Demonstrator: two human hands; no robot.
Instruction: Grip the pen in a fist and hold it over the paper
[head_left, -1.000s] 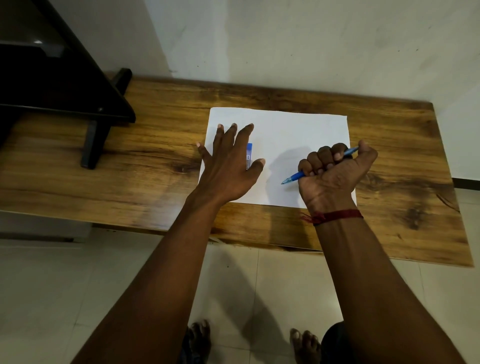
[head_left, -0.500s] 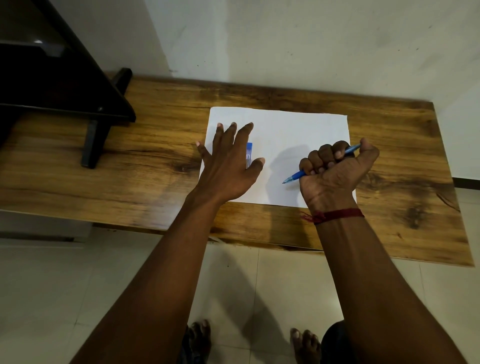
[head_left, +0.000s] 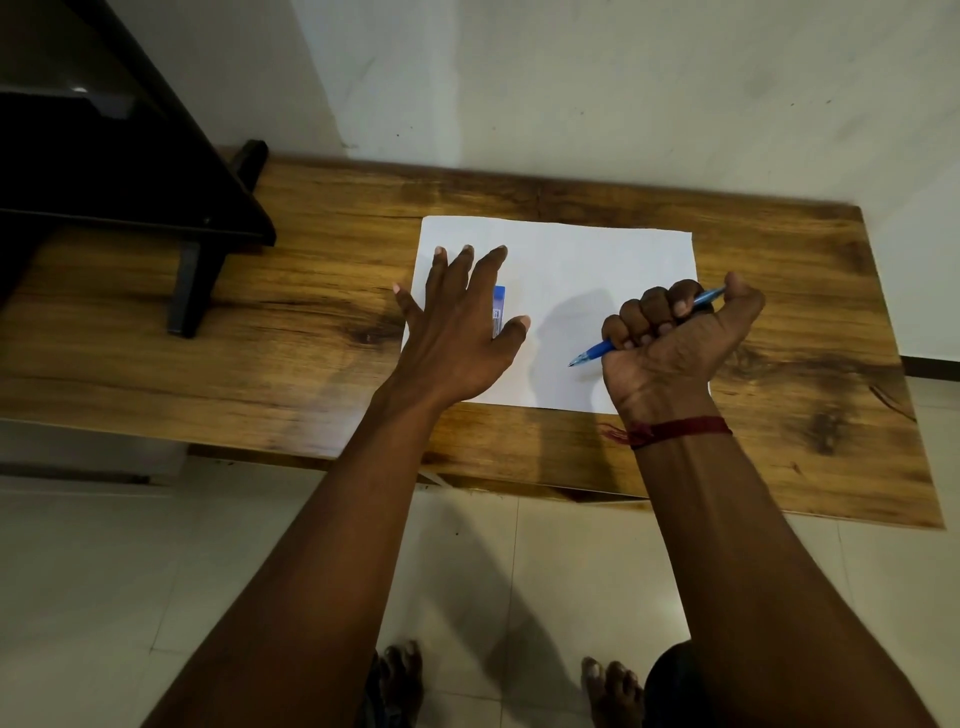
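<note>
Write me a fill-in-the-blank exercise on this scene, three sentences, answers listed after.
1. The right hand grips a blue ____.
2. The left hand lies flat on a white sheet of ____.
3. The sheet lies on a ____ table.

Missing words: pen; paper; wooden

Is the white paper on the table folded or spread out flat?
Spread flat: the paper lies as one sheet on the table, the left hand resting open on it.
</note>
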